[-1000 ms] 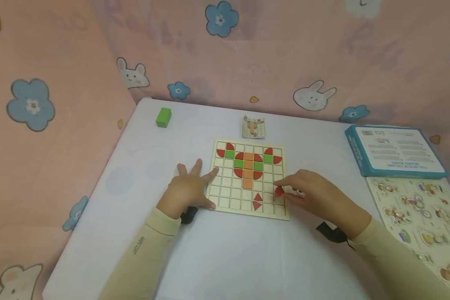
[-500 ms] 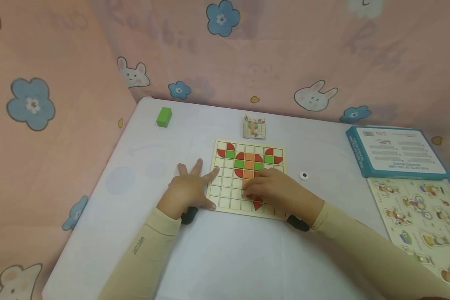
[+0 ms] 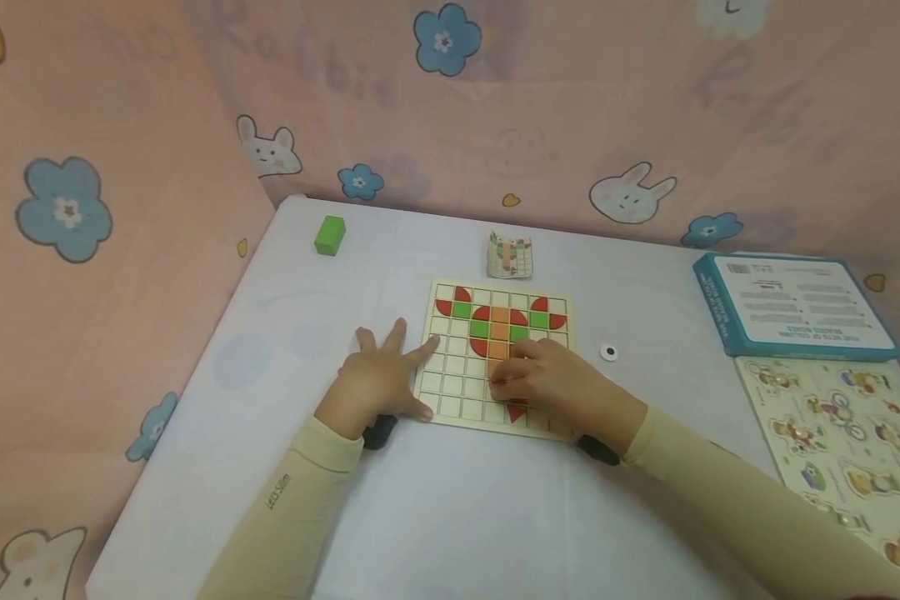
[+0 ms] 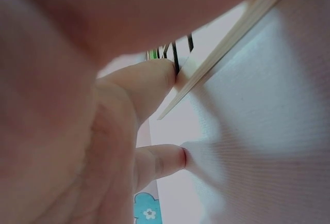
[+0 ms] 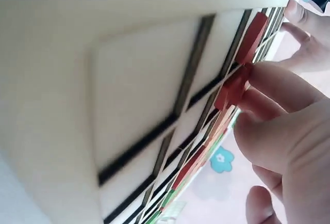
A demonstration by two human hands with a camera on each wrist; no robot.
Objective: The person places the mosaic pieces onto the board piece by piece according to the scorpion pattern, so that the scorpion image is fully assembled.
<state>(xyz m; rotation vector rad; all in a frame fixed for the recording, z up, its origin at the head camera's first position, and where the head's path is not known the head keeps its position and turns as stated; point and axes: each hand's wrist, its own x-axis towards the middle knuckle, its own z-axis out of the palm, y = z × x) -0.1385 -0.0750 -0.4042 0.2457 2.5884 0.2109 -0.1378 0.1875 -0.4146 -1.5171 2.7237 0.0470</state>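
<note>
A wooden grid board (image 3: 450, 387) lies on the white table, with red, green and orange pieces set in its cells. My left hand (image 3: 371, 379) rests at its left edge, fingers spread, with index fingertip and thumb touching the board. Over the lower middle of the board, my right hand (image 3: 558, 379) pinches a small red piece (image 5: 233, 90), seen in the right wrist view against the grid. Just beside it sits a red triangle (image 3: 515, 413). The right hand covers part of the board's right side.
A printed pattern card (image 3: 509, 255) stands behind the board. A green block (image 3: 330, 236) is at the back left. Right of the board lies a white eye disc (image 3: 608, 352). A blue-edged box (image 3: 798, 304) and a picture board (image 3: 832, 433) occupy the right side.
My right hand has moved left from the board's right edge to its lower middle, carrying a red piece. The eye disc has come into plain view. My left hand has stayed put.
</note>
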